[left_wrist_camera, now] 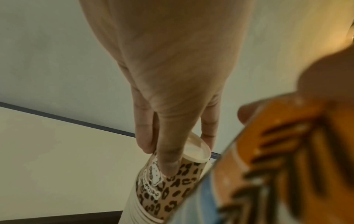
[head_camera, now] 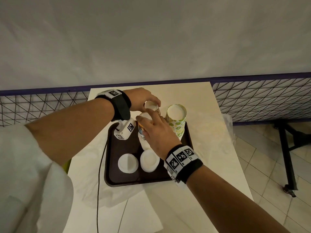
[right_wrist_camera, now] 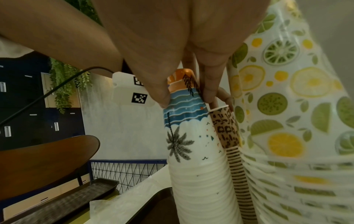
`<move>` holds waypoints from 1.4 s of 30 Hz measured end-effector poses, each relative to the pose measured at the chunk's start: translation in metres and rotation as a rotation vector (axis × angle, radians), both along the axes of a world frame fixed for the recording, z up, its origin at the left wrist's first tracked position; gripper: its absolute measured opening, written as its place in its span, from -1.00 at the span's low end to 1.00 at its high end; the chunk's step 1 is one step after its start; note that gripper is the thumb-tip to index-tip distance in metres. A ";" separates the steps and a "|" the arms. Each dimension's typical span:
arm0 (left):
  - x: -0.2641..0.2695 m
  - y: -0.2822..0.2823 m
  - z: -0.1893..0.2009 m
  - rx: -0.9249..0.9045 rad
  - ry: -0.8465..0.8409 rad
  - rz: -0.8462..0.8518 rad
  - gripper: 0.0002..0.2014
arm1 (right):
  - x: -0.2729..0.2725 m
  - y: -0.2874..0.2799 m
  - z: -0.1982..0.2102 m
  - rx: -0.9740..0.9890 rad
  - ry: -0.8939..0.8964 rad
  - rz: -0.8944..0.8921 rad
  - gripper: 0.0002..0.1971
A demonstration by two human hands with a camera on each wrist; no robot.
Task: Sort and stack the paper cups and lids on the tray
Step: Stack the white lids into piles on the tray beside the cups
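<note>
At the centre of the head view, three upside-down cup stacks stand on the far half of the dark tray (head_camera: 116,179): a leopard stack (head_camera: 155,109), a palm stack (head_camera: 143,137) just below it, and a wider citrus stack (head_camera: 176,123) to their right. The left hand (head_camera: 143,100) curls its fingers round the leopard stack's top cup; the right hand (head_camera: 158,132) grips the palm stack's top. Two white lid piles (head_camera: 128,163) (head_camera: 149,161) sit in the tray's lower half, on a pale table (head_camera: 210,165).
</note>
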State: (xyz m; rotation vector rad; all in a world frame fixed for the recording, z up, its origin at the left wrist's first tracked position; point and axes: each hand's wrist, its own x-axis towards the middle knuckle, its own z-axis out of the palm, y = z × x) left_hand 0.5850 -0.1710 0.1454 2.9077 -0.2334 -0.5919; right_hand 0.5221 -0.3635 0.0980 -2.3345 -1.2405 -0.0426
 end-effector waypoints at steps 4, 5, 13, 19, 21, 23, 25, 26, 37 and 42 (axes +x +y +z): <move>-0.014 0.017 0.001 0.046 0.012 0.028 -0.45 | -0.001 0.003 0.005 0.010 0.018 -0.021 -0.46; -0.018 0.022 0.001 0.053 0.009 0.037 -0.46 | 0.000 0.003 0.006 0.009 0.019 -0.019 -0.45; -0.077 0.062 -0.003 0.059 0.015 0.144 -0.40 | -0.004 0.014 0.007 -0.045 0.053 -0.089 -0.41; -0.121 0.077 -0.005 0.032 -0.012 0.202 -0.41 | 0.000 0.035 0.017 -0.125 0.096 -0.125 -0.30; -0.132 0.079 -0.008 0.022 -0.019 0.224 -0.40 | 0.005 0.041 0.019 -0.128 0.123 -0.145 -0.31; -0.140 0.081 -0.013 0.011 -0.019 0.259 -0.40 | 0.010 0.046 0.020 -0.129 0.156 -0.154 -0.34; -0.144 0.081 -0.018 -0.002 -0.028 0.280 -0.40 | 0.013 0.049 0.020 -0.136 0.165 -0.164 -0.36; -0.145 0.081 -0.020 -0.009 -0.037 0.290 -0.39 | 0.014 0.050 0.020 -0.136 0.161 -0.168 -0.37; -0.148 0.065 -0.036 -0.073 -0.112 0.406 -0.39 | 0.010 0.044 0.024 -0.192 0.112 -0.161 -0.31; -0.148 0.058 -0.032 -0.071 -0.099 0.437 -0.35 | 0.004 0.038 0.034 -0.183 0.045 -0.141 -0.33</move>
